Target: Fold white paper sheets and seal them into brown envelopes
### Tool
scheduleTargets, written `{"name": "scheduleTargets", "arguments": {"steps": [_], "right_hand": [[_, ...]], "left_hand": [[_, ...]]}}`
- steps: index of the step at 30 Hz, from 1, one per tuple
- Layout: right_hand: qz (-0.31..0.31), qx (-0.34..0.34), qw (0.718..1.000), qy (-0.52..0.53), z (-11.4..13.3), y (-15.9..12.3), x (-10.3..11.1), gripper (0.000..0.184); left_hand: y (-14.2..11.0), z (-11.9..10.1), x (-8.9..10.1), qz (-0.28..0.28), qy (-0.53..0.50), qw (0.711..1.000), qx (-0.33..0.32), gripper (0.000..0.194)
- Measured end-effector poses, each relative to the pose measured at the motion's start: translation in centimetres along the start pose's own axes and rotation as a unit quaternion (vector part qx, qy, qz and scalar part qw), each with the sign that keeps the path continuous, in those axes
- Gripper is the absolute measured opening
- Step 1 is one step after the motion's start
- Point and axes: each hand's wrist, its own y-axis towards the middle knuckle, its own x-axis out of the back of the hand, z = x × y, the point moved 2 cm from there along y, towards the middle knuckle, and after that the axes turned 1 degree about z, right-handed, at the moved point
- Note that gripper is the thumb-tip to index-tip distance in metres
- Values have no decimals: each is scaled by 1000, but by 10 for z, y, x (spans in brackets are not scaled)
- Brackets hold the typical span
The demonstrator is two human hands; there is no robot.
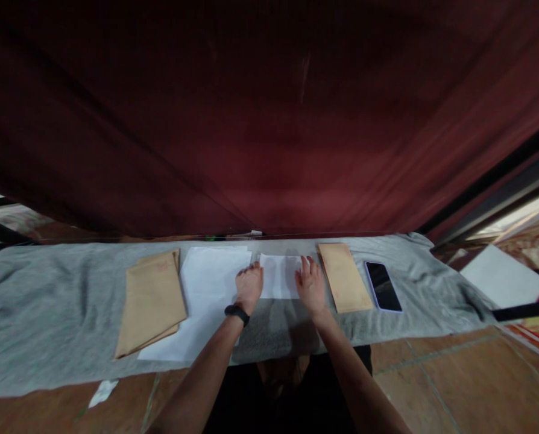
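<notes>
A small white sheet of paper (276,277) with a crease down it lies flat between my two hands. My left hand (249,283), with a black band on the wrist, is closed at the sheet's left edge, its fingers curled. At the right edge rests my right hand (311,284), fingers a little apart and touching the paper. Larger white sheets (208,289) lie beside my left hand. Just right of my right hand is a brown envelope (346,280), or a small stack of them.
More brown envelopes (154,295) overlap the white sheets at left. A phone (383,286) lies to the right. Everything sits on a narrow grey cloth-covered surface (47,301), with a dark red panel (269,150) behind it. A paper scrap (103,392) is on the tiled floor.
</notes>
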Motion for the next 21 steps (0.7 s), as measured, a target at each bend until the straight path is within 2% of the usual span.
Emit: {"name": "scheduleTargets", "arguments": {"steps": [3,6,9,12,14,17,21], "right_hand": [[32,46,998,29,10,-9,-10,52],[58,50,997,20,13,-16,-20,52],[58,49,997,9,12,-19,-24,52],[56,52,997,5,13,-19,-24,52],[56,51,997,4,13,-19,-23,52],[58,56,997,1,14,-20,-22,51],[59,67,996,-1,13,-21,-22,51]], "left_hand": [[0,0,-1,-3,-1,1000,-5,37],[0,1,1,-8,0,1000,-4,37],[-3,-1,7,-19,3,1000,-1,37],[-10,-12,7,-54,9,998,-21,38],[-16,-26,1,-85,0,994,-75,41],[-22,-48,-19,-91,-35,980,-173,46],[-20,-54,-44,-72,-40,981,-178,54]]}}
